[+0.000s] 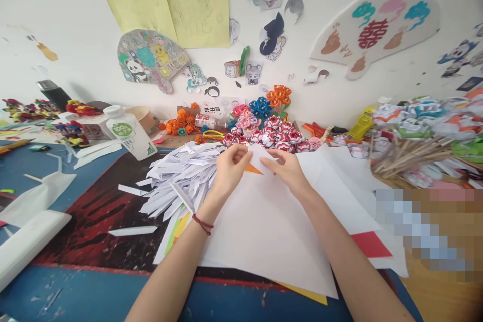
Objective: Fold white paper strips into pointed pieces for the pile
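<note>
Between my hands is a small piece of white paper, held up over the far end of a stack of large white sheets. My left hand pinches its left side between thumb and fingers. On the right side, the thumb and fingertips of my right hand grip the same paper. A pointed bit of orange paper shows just below it; whether it is attached, I cannot tell. Beside my left wrist lies a heap of folded white paper strips, and one strip lies apart, nearer to me.
Red-and-white paper flowers and orange flowers line the wall behind my hands. A white bottle leans at the left. Paper flowers on sticks stand at the right, near a red paper piece.
</note>
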Demonstrator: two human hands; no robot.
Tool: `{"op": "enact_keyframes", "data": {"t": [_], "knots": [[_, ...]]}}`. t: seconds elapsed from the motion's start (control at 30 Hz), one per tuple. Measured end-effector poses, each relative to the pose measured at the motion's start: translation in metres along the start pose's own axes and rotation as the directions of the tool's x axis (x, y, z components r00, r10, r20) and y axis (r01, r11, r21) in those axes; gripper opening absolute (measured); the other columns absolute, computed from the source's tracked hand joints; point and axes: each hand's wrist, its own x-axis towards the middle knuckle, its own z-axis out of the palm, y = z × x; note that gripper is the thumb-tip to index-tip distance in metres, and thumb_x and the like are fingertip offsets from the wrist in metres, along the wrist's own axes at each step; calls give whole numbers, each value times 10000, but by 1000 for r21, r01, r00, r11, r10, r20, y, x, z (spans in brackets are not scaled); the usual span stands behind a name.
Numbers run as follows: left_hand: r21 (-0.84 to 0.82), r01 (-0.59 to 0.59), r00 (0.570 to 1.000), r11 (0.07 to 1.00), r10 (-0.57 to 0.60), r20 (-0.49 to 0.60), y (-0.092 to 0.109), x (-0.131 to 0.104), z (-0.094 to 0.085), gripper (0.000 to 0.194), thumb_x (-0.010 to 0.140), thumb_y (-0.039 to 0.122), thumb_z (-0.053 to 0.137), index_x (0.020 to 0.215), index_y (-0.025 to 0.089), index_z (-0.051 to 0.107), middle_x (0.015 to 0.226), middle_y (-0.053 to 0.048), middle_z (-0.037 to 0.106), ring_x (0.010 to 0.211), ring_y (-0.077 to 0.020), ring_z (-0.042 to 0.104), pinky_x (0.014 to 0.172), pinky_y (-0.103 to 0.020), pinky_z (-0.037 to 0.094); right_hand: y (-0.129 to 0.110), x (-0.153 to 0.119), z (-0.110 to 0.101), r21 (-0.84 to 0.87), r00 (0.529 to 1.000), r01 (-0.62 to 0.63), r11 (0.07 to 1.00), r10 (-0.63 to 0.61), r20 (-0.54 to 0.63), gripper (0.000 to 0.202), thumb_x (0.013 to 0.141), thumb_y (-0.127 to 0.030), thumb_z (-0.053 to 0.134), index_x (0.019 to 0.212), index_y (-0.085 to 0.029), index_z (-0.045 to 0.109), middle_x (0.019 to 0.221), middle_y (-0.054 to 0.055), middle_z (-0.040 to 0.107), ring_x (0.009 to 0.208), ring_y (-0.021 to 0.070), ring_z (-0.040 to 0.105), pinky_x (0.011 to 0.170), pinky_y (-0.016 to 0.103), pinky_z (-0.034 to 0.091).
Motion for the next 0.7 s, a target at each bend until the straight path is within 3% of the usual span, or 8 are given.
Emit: {"op": "enact_keyframes", "data": {"t": [0.07, 0.13, 0.23, 0.4, 0.57, 0.7], "knots": [[-163, 71, 996, 984, -79, -47, 1, 0, 1, 165, 809, 335, 580, 824, 173, 550, 712, 6, 620, 600, -94, 550, 563, -201, 418, -1, 0, -2, 63, 993, -119, 991, 119, -2, 539, 655, -498, 746, 1070, -165, 658, 931, 97, 704, 631, 150, 622, 505, 233, 451], [-302, 153, 985, 941, -170, -32, 3, 0, 3, 187, 784, 337, 605, 807, 171, 521, 700, -3, 644, 578, -96, 566, 547, -203, 429, -4, -1, -3, 150, 975, -210, 966, 196, 105, 514, 679, -521, 720, 1056, -178, 661, 892, 83, 698, 604, 125, 611, 509, 222, 446], [-391, 254, 967, 885, -248, 67, 6, -2, 7, 210, 749, 326, 640, 772, 159, 516, 665, -17, 658, 561, -104, 580, 522, -204, 431, -7, -4, 1, 223, 963, -197, 955, 146, 226, 448, 681, -521, 715, 956, -168, 692, 831, 60, 685, 580, 102, 587, 517, 216, 435], [-235, 241, 967, 942, -212, 143, 6, -6, 12, 199, 760, 339, 630, 747, 147, 580, 697, -35, 681, 576, -113, 590, 487, -197, 419, -6, -3, 3, 190, 996, -48, 981, 34, 78, 380, 650, -488, 745, 730, -121, 691, 685, 59, 675, 551, 116, 560, 530, 244, 430], [-129, 243, 952, 961, -211, 221, 7, -7, 13, 190, 792, 309, 599, 737, 129, 625, 709, -61, 696, 570, -126, 601, 490, -211, 426, -4, -1, 1, 196, 999, 45, 980, -50, 19, 358, 697, -494, 706, 721, -139, 672, 647, 42, 657, 534, 118, 551, 526, 247, 435], [163, 13, 972, 987, -51, 230, 7, -8, 9, 197, 813, 317, 608, 926, 159, 643, 781, -38, 702, 635, -151, 621, 579, -248, 450, 2, 1, -1, 111, 996, 91, 990, -89, -20, 391, 713, -530, 675, 741, -140, 674, 640, 54, 666, 531, 139, 573, 524, 261, 455]]}}
